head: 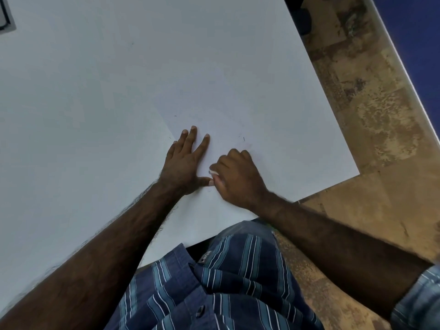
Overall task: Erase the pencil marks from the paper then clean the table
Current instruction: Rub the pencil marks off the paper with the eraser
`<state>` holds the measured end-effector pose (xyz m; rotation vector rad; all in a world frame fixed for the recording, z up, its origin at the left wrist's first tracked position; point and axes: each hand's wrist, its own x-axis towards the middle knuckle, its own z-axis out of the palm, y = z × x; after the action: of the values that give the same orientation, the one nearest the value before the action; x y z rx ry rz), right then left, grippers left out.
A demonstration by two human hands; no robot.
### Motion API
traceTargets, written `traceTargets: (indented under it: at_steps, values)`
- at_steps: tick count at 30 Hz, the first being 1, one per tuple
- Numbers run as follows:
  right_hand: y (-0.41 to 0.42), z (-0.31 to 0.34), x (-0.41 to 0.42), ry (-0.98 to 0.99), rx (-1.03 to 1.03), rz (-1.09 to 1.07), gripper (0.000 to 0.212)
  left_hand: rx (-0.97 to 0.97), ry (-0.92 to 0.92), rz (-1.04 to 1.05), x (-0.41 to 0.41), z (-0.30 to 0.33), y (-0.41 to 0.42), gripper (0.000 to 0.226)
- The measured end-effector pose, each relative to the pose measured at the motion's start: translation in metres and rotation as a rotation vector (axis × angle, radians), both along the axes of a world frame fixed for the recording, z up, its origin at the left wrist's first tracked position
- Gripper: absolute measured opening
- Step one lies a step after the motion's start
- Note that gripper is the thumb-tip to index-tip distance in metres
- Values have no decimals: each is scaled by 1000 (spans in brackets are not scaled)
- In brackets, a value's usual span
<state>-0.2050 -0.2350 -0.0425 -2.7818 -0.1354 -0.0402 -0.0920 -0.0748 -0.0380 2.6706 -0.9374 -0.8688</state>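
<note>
Left hand (184,164), spread flat, pins white paper sheet (238,110) near counter's (71,115) front edge; right hand (235,179) pinches small white eraser (212,172) just beside it.

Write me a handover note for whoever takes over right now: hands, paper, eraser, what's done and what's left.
Left hand: flat, fingers spread, pressing the white sheet of paper onto the white table.
Right hand: curled round a small white eraser, at the paper's near part beside the left thumb.
Done: most of the sheet looks clean.
Left: a few short dark pencil marks remain beyond the right hand and near the left fingertips; erase them, then clean the table. Whether crumbs lie on it cannot be told.
</note>
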Motion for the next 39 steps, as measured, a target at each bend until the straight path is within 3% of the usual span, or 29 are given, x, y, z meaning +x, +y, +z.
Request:
traceTargets:
  at_steps: [2, 7, 18, 22, 26, 32, 37, 39]
  values:
    - [-11, -4, 6, -16, -29, -11, 23, -3, 8, 4, 0, 0, 0, 127]
    - [-55, -4, 45, -81, -66, -364, 11, -10, 5, 11, 0, 3, 0, 126]
    - [-51, -6, 40, -61, -41, -368, 11, -27, -59, -20, 0, 13, -19, 124]
    - [-52, -6, 39, -26, -28, -381, 11, 1, 12, -89, 3, 13, -29, 122]
    - [-48, -2, 31, -4, -34, -309, 16, -2, 41, -83, 4, 8, -27, 121]
    - [-27, -4, -9, 29, -18, 36, 23, -1, 33, -84, 6, 3, -26, 123]
    - [-59, -2, 8, -24, -70, -373, 13, -8, 36, -78, 7, 4, -25, 122]
    - [-51, -2, 6, -40, -45, -403, 16, -6, 39, -81, 7, 3, -25, 122]
